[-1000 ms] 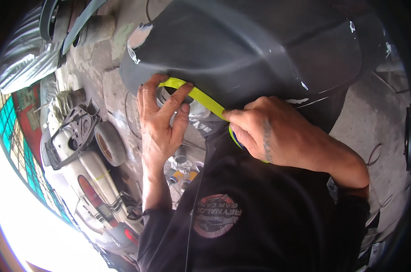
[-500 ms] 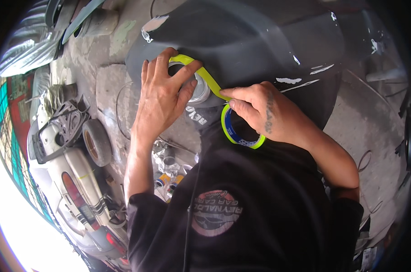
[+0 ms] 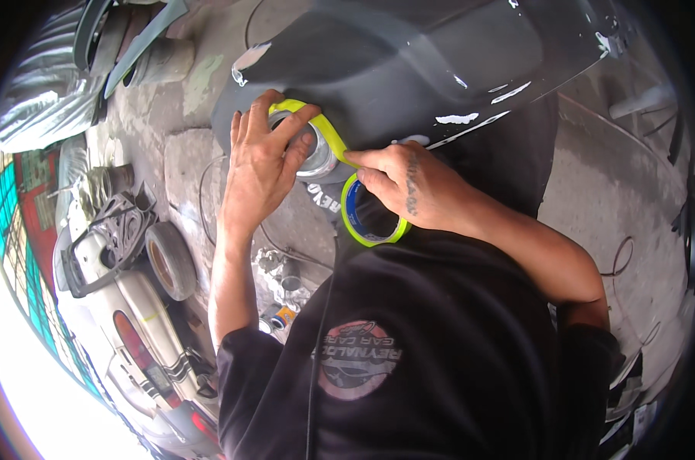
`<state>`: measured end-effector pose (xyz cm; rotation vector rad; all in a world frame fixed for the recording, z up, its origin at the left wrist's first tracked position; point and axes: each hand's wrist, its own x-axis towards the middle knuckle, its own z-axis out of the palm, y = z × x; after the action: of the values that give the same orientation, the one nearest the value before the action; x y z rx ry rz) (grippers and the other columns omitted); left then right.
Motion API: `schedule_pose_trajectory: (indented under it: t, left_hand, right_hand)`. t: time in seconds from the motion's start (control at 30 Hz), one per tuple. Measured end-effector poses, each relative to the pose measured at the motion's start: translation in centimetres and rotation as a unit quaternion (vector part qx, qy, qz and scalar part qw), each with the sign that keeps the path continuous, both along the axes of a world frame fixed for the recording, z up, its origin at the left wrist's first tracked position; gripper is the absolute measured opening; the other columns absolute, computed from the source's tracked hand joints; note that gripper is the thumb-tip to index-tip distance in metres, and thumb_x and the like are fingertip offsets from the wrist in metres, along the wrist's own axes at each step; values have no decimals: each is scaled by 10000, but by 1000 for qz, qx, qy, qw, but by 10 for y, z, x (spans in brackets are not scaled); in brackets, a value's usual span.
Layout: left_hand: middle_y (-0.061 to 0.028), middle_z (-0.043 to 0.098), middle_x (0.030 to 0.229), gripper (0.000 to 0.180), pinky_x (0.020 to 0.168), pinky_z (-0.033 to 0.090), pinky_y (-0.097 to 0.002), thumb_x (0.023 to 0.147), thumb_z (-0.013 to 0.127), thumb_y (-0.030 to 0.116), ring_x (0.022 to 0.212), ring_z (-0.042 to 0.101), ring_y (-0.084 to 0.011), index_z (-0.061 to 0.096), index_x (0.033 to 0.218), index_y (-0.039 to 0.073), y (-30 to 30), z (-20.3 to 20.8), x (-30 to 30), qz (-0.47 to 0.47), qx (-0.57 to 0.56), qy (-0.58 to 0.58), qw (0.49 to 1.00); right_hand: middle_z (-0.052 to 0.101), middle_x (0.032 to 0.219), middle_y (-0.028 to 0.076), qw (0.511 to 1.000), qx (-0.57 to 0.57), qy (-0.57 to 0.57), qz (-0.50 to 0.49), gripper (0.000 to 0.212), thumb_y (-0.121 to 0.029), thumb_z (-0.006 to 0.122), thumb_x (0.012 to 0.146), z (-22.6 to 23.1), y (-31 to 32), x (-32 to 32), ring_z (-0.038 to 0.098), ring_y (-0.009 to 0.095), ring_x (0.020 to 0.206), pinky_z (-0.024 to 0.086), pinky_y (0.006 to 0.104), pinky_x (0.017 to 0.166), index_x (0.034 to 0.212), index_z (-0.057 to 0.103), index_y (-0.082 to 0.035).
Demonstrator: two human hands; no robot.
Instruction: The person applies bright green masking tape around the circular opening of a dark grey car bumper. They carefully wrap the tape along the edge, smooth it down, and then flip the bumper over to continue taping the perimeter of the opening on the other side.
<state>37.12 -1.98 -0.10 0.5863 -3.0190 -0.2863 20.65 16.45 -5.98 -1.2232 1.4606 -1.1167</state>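
Note:
A dark grey moulded car panel [image 3: 363,88], perhaps a bumper, lies before me with several whitish scuffed patches. In its near left part is a round clear-faced fitting [image 3: 317,159]. A neon yellow-green tape strip [image 3: 332,139] curves along the fitting's far and right rim. My left hand [image 3: 257,169] rests over that rim with fingers spread, the index finger and thumb apart, fingertips touching the tape. My right hand [image 3: 416,184] pinches the strip's near end where it meets the tape roll [image 3: 349,213]. The roll, with its blue core, hangs below those fingers against my dark shirt.
On the concrete floor at left lie a small wheel [image 3: 171,261], a pale car part with a long red tail lamp [image 3: 131,337] and corrugated metal sheeting [image 3: 52,84]. Small cans [image 3: 283,317] and crumpled foil [image 3: 269,264] sit near my left elbow. A thin cable [image 3: 625,257] loops at right.
My right hand and the tape roll have shifted left, nearer my left hand. The panel's right part has also moved left and farther up in the view. Both hands keep their contact with the tape.

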Motion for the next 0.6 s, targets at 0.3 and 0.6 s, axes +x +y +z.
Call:
schedule_pose_trajectory:
  t: [0.3,0.6]
  left_hand:
    - [-232,560,1451,377,1123,424,-557,957,792,244,1260,577,-445,753,1319,145,8,-11,-1,56,42,47,996]
    - [-274,561,1430,452,1102,490,-531,857,816,150,1335,582,-467,714,1288,62,19,-24,-8,81,19,86,993]
  right_hand:
    - [685,781,284,999,-33,-13,3,218,-86,606,1014,-16,-2,8,701,461,743,533,528,670,1159,669,64]
    - [629,713,234,1000,-13,-14,15,364,-115,582,1065,-21,-5,12,658,349,640,516,456,653,1407,637,-1]
